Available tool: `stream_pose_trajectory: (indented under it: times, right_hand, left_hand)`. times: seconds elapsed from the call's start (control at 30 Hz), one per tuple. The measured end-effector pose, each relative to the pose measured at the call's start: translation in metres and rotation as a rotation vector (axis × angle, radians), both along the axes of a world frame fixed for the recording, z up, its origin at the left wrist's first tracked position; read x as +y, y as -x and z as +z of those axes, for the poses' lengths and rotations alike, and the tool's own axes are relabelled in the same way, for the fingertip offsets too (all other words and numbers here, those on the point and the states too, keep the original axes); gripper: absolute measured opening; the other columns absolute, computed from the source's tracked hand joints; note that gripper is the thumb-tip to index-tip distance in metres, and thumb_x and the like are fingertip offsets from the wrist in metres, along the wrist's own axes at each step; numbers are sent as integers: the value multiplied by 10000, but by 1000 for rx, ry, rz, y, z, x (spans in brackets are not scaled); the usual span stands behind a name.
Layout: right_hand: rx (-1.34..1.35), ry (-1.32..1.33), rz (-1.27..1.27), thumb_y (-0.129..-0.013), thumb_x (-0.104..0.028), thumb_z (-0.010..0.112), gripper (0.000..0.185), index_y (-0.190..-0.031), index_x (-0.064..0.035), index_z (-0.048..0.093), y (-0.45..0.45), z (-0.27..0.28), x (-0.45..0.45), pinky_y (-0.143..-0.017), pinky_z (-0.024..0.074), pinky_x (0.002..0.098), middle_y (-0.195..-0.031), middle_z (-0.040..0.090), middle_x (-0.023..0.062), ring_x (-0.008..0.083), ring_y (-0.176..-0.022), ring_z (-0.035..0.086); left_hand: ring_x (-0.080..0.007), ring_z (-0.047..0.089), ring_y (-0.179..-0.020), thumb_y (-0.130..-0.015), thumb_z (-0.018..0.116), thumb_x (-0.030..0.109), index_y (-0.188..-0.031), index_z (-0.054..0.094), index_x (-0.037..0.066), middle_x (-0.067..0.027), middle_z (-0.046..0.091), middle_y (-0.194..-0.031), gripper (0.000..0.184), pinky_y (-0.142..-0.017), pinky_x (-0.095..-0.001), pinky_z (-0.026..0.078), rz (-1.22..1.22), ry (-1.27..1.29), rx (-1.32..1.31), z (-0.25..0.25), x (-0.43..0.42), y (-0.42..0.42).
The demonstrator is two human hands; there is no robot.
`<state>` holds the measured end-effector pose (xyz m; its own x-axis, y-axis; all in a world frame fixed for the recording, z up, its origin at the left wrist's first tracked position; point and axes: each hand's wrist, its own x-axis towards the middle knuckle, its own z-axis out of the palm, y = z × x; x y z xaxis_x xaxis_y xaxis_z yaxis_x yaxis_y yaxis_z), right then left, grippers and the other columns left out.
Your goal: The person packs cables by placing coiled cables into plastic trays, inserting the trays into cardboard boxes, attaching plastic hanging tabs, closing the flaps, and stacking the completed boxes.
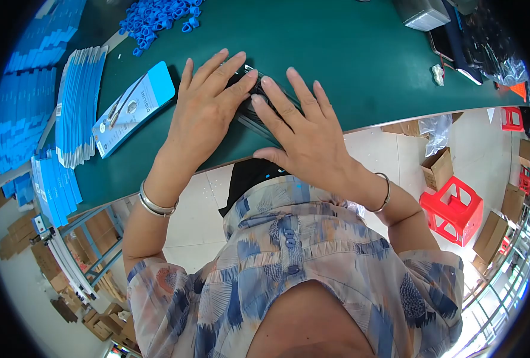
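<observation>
My left hand (208, 110) lies with its fingers stretched out over a dark, shiny item (256, 122) near the table's front edge. From the other side my right hand (307, 128) rests on the same item, fingers spread. The item has black parts and a glossy, clear-looking surface; most of it is hidden under my hands, so I cannot tell its kind. Left of my left hand lies a flat blue-and-white DIGILINE package (137, 107) with a cable pictured on it.
A row of blue-and-white packages (80, 107) stands at the left, beside more blue stacks (23, 113). Small blue rings (155, 21) are heaped at the back of the green table (366, 65). A red stool (453, 209) and cardboard boxes (436, 169) are on the floor, right.
</observation>
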<state>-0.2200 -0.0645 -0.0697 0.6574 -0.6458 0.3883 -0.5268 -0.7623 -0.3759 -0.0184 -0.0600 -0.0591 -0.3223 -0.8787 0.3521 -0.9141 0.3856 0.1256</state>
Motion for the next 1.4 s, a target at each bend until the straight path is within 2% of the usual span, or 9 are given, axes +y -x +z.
stream_pose_trajectory:
  times: [0.2,0.3,0.37,0.4,0.57,0.7,1.03,1.23,1.4]
  right_hand:
    - [39,55,88,-845,-273,627,462,-1265,-101,546,4,-5,-8,-1003,331,445,-1429,429,67,305,-1228,442]
    - [-3,98,120,-807,-236,658,456,-1228,-95,554,10,-5,-17,-952,353,411,-1408,443,74,285,-1165,464]
    - [-49,142,154,-769,-198,689,453,-1191,-89,563,12,-5,-22,-901,374,377,-1388,456,81,264,-1102,486]
    - [-68,154,168,-769,-198,689,453,-1191,-89,563,11,-4,-27,-901,374,377,-1388,456,81,264,-1102,486]
    - [-256,138,133,-755,-142,695,383,-1117,-84,585,-6,0,-42,-891,384,370,-1328,512,88,272,-1058,512]
    - [-414,122,251,-741,-113,704,355,-1076,-76,592,-20,18,-29,-891,390,367,-1306,534,94,282,-1017,532]
    - [-132,113,577,-755,-150,723,424,-1141,-73,565,7,34,-39,-912,400,363,-1280,528,83,274,-1088,501]
    - [-161,75,492,-749,-218,751,522,-1191,-51,531,-12,41,-44,-930,404,361,-1277,509,111,269,-1124,481]
    - [-611,122,86,-763,-321,748,642,-1278,-42,488,-23,41,-44,-920,461,344,-1296,497,159,260,-1129,511]
  left_hand:
    - [-241,442,-1276,-758,708,136,-1235,583,157,-54,494,-1350,494,-1078,-501,309,12,23,96,6,4,-10]
    - [-269,460,-1247,-715,772,255,-1282,531,117,-89,458,-1377,632,-1074,-485,315,-2,107,136,24,9,-53]
    - [-297,514,-1161,-658,816,383,-1274,531,86,-113,517,-1297,741,-1050,-444,348,351,137,-206,34,19,-71]
    - [-297,514,-1161,-658,816,383,-1274,531,86,-113,517,-1297,741,-1050,-444,348,366,150,-224,36,23,-77]
    - [-301,558,-1053,-587,854,451,-1256,543,85,-101,575,-1196,824,-1007,-432,369,517,-198,-131,28,40,-103]
    - [-273,574,-1009,-531,884,430,-1219,562,93,-81,606,-1119,832,-960,-423,387,474,-220,515,48,49,-72]
    - [-255,583,-970,-478,893,446,-1146,594,88,-56,625,-1091,815,-892,-362,423,38,-255,242,43,45,-67]
    - [-252,597,-922,-471,896,441,-1140,601,81,-59,637,-1068,815,-857,-343,443,66,-208,350,43,33,-53]
    - [-243,609,-876,-453,902,427,-1129,607,70,-70,644,-1042,819,-800,-333,471,172,-206,420,49,29,-48]
